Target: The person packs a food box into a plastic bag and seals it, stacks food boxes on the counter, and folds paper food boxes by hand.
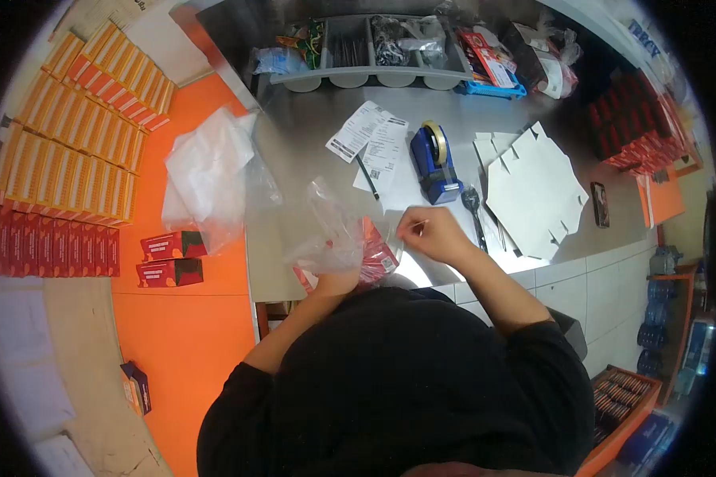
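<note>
A clear plastic bag [330, 238] with a red box [378, 258] in it lies at the near edge of the metal table. My left hand [338, 282] is against the bag's near side, its fingers hidden by the crumpled plastic. Just right of the bag, my right hand [429, 230] is closed in a pinch above the table. A thin pale glint shows by its fingertips, too small to name. Beyond that hand stands a blue tape dispenser [437, 171] with a roll of tape. A black-handled tool [473, 211] lies to its right.
Printed slips [370, 143] and a dark pen [367, 176] lie farther back. White cut cardboard sheets [537, 195] and a phone [601, 205] are at right. A grey divided tray [366, 71] lines the back. On the orange surface [191, 334] at left are plastic bags [211, 171] and stacked boxes [71, 171].
</note>
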A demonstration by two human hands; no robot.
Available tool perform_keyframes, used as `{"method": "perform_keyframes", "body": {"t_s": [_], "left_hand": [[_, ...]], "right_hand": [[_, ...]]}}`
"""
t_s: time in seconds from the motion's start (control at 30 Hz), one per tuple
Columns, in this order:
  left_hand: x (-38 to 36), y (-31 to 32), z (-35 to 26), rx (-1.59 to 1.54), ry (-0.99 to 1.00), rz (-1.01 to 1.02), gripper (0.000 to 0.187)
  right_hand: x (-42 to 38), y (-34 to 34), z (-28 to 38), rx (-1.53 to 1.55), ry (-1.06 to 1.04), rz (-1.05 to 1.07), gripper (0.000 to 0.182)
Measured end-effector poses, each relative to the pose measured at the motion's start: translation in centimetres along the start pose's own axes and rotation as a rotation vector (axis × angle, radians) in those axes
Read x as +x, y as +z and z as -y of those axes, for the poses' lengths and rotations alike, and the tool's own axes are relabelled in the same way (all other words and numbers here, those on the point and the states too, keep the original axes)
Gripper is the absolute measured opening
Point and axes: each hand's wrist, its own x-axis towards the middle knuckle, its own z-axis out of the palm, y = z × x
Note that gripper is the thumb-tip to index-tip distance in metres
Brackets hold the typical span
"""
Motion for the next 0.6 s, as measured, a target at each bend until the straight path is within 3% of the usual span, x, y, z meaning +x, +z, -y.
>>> {"method": "perform_keyframes", "body": {"t_s": [0.03,0.07,0.1,0.13,0.2,0.3,0.33,0.4,0.47,0.6], "left_hand": [[0.5,2.1,1.4,-0.093,0.204,-0.185,0.038],[0.7,3.2,2.1,-0.189,0.41,-0.368,0.038],[0.2,2.5,1.7,-0.19,0.419,-0.361,0.038],[-0.5,0.7,0.6,-0.478,0.39,-0.222,0.04],[-0.7,-0.5,-0.4,-0.76,0.359,-0.071,0.041],[-0.3,-0.1,-0.2,-0.834,0.357,-0.029,0.043],[0.1,0.6,0.2,-0.605,0.426,-0.239,0.036],[0.7,1.5,0.7,-0.374,0.497,-0.441,0.032],[0.9,1.9,1.0,-0.133,0.548,-0.469,0.033],[1.7,2.5,1.5,-0.091,0.537,-0.376,0.035]], "right_hand": [[0.0,0.3,-0.2,0.0,0.004,-0.007,0.004],[-0.1,0.6,-0.3,-0.053,-0.124,-0.09,0.005],[-0.3,1.1,-0.5,-0.108,-0.252,-0.175,0.007],[-0.5,2.2,-0.7,0.005,-0.223,-0.112,0.009],[-1.2,3.6,-0.4,-0.01,-0.234,-0.146,0.009],[-2.4,3.0,0.8,-0.037,-0.147,-0.172,0.01],[-2.9,2.1,1.1,-0.052,-0.016,-0.097,0.011],[-3.7,0.9,0.5,-0.077,0.145,-0.025,0.011],[-4.1,0.7,-0.1,-0.092,0.147,-0.025,0.01],[-3.7,1.9,0.7,-0.16,0.18,-0.087,0.017]]}}
